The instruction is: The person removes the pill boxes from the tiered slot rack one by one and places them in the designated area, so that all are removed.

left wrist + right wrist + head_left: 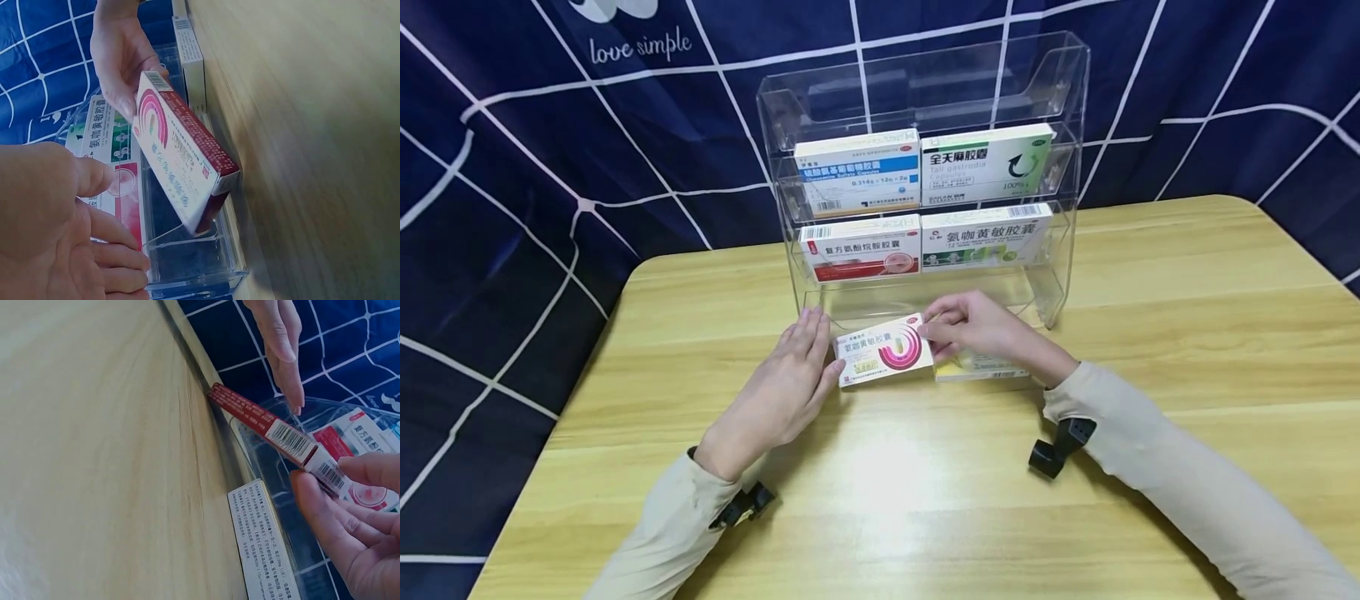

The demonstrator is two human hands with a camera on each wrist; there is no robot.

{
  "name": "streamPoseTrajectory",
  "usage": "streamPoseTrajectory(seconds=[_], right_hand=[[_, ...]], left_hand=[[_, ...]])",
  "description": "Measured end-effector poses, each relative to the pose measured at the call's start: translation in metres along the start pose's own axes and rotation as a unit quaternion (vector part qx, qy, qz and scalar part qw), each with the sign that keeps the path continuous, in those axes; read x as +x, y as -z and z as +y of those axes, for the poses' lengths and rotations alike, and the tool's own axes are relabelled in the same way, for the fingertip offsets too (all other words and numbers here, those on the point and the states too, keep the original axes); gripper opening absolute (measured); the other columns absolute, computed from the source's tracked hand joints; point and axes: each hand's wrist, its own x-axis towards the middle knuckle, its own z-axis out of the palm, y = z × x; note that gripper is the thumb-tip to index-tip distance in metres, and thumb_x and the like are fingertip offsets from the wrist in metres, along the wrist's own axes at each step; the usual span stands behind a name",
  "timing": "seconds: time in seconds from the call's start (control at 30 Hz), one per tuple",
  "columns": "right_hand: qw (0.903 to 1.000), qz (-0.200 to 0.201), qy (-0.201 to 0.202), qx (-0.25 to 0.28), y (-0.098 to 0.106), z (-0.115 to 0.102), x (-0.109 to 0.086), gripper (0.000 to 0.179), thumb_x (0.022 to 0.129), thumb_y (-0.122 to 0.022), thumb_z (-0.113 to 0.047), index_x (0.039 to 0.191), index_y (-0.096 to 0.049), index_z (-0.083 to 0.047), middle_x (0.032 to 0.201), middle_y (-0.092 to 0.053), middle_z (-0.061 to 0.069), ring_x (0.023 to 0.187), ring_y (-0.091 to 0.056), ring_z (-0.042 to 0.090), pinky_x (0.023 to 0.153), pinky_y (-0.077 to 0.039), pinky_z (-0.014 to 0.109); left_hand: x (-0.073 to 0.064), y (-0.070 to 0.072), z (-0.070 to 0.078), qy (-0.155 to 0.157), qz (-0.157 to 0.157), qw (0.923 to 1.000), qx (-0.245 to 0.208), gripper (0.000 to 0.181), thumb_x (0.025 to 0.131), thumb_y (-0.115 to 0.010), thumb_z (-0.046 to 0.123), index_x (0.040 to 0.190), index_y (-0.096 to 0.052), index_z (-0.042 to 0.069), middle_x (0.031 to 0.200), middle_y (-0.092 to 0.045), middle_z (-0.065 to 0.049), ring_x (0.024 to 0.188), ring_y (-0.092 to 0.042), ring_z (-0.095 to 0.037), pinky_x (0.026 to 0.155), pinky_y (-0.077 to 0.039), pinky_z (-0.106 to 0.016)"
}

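My right hand (973, 327) pinches the right end of a white medicine box (880, 354) with a pink-red ring design. In the right wrist view, thumb and fingers grip the barcode end of this box (269, 428), and its dark red side shows. My left hand (778, 387) is at the box's other end with fingers extended; in the left wrist view a gap shows between that hand (75, 231) and the box (181, 150). Behind them stands a clear acrylic display rack (925, 296), its lowest tier in front of my hands.
On the rack's upper tier sit a blue-and-white box (859, 175) and a green-and-white box (985, 167). Below them are a red-and-white box (861, 250) and another green-and-white box (985, 240). A yellowish box (981, 367) is partly hidden under my right wrist. A dark checked cloth (700, 125) hangs behind the wooden table (880, 517).
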Motion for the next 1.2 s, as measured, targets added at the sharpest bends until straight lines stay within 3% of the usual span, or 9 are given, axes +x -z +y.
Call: streamPoseTrajectory(seconds=[0.17,0.3,0.4,0.5,0.63,0.8,0.97,1.2], right_hand=[[0.9996,0.010,0.013,-0.023,-0.001,-0.002,-0.003,0.033,0.096,-0.059,-0.012,0.123,-0.055,0.006,0.086,-0.067,0.020,0.068,-0.068,0.027,0.066,-0.060,0.037],[0.9929,0.026,0.059,-0.100,-0.005,-0.006,-0.009,0.028,0.095,-0.061,-0.012,0.118,-0.060,0.004,0.083,-0.068,0.015,0.068,-0.067,0.023,0.063,-0.059,0.034],[0.9675,0.044,0.137,-0.208,-0.014,-0.009,-0.013,0.025,0.091,-0.065,-0.009,0.113,-0.064,0.004,0.087,-0.070,0.011,0.076,-0.067,0.020,0.067,-0.058,0.029],[0.9229,0.049,0.210,-0.319,-0.029,-0.012,-0.015,0.026,0.086,-0.070,-0.007,0.109,-0.066,0.004,0.099,-0.070,0.012,0.088,-0.067,0.021,0.079,-0.057,0.029],[0.8784,0.012,0.231,-0.418,-0.053,-0.017,-0.014,0.032,0.083,-0.073,-0.007,0.113,-0.066,0.003,0.120,-0.063,0.019,0.108,-0.062,0.031,0.095,-0.051,0.037],[0.8407,-0.008,0.255,-0.478,-0.076,-0.016,-0.010,0.025,0.083,-0.072,-0.002,0.108,-0.067,0.000,0.119,-0.063,0.017,0.110,-0.060,0.031,0.095,-0.052,0.038],[0.8169,-0.019,0.230,-0.529,-0.086,-0.017,-0.010,0.027,0.089,-0.062,0.005,0.116,-0.065,0.001,0.127,-0.059,0.021,0.116,-0.057,0.037,0.099,-0.048,0.043],[0.8104,-0.025,0.196,-0.552,-0.090,-0.017,-0.012,0.035,0.090,-0.058,0.007,0.124,-0.060,0.002,0.135,-0.052,0.025,0.124,-0.049,0.044,0.102,-0.043,0.051]], left_hand=[[0.000,-0.001,0.000,-0.001,0.002,1.0000,0.001,0.061,0.106,-0.032,0.032,0.147,-0.023,-0.013,0.153,-0.020,-0.031,0.144,-0.016,-0.039,0.117,-0.018,-0.048],[0.000,-0.001,0.000,-0.002,-0.002,1.0000,0.002,0.062,0.106,-0.031,0.033,0.147,-0.022,-0.013,0.153,-0.019,-0.031,0.144,-0.016,-0.039,0.117,-0.018,-0.048],[0.001,-0.001,0.001,-0.001,-0.005,1.0000,0.000,0.062,0.106,-0.030,0.033,0.147,-0.022,-0.012,0.153,-0.019,-0.031,0.144,-0.015,-0.039,0.117,-0.017,-0.048],[0.001,-0.002,0.001,-0.002,-0.005,1.0000,-0.002,0.061,0.106,-0.031,0.033,0.147,-0.022,-0.012,0.153,-0.019,-0.030,0.144,-0.016,-0.039,0.118,-0.017,-0.047],[0.001,-0.002,0.001,0.000,-0.004,1.0000,-0.004,0.061,0.106,-0.032,0.032,0.147,-0.023,-0.013,0.153,-0.019,-0.030,0.144,-0.015,-0.039,0.118,-0.016,-0.047],[-0.001,0.000,0.000,0.002,-0.005,1.0000,-0.005,0.062,0.106,-0.032,0.033,0.146,-0.023,-0.013,0.153,-0.019,-0.030,0.144,-0.014,-0.039,0.118,-0.017,-0.048],[-0.001,0.000,0.000,0.001,-0.008,0.9999,-0.006,0.062,0.106,-0.031,0.033,0.147,-0.023,-0.012,0.154,-0.019,-0.030,0.145,-0.013,-0.038,0.118,-0.016,-0.047],[0.000,-0.001,0.000,-0.003,-0.007,1.0000,0.006,0.062,0.105,-0.036,0.032,0.146,-0.023,-0.013,0.153,-0.019,-0.031,0.144,-0.015,-0.039,0.118,-0.016,-0.047]])
